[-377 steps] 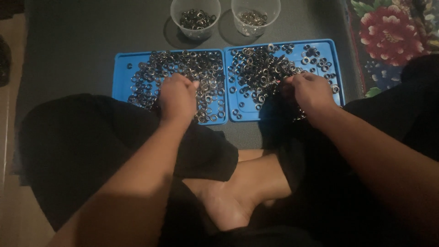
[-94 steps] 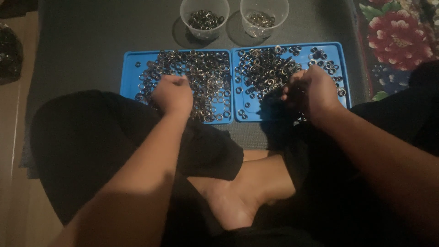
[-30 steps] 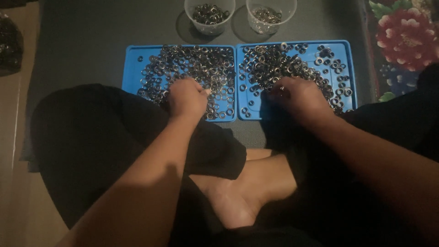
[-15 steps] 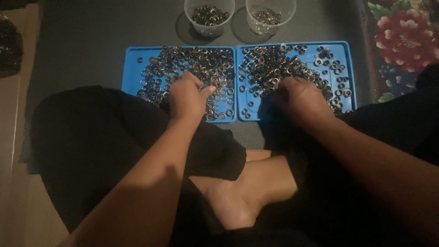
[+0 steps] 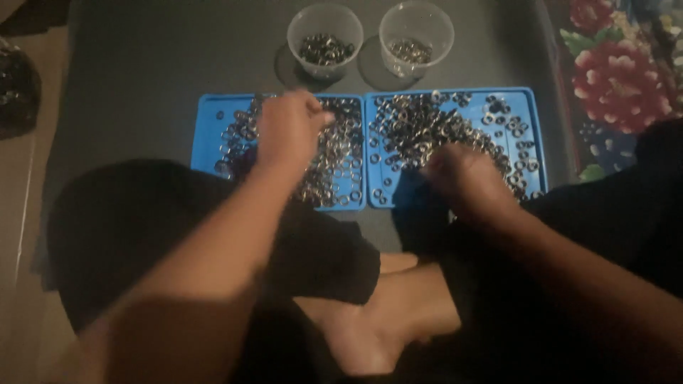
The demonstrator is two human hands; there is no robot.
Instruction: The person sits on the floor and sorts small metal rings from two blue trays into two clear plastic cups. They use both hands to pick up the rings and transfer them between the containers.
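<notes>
1. I see small metal rings [image 5: 413, 131] heaped across two blue trays lying side by side on a dark mat [image 5: 156, 64]; the left tray [image 5: 208, 139] and right tray [image 5: 532, 117] touch along their inner edges.
2. My left hand [image 5: 288, 131] hovers over the left tray's pile, fingers curled together; whether it pinches a ring I cannot tell.
3. My right hand [image 5: 462, 174] rests low at the right tray's near edge, fingers bent down into the rings; its grip is hidden.
4. To do this well, I judge each pick should take single rings from the thin fringe, not the heap.
5. Two clear cups [image 5: 325, 39] [image 5: 416, 35] stand just beyond the trays, each partly filled.
6. Open mat lies far left; a flowered cloth [image 5: 612, 78] borders the right, and my crossed legs crowd the near edge.
</notes>
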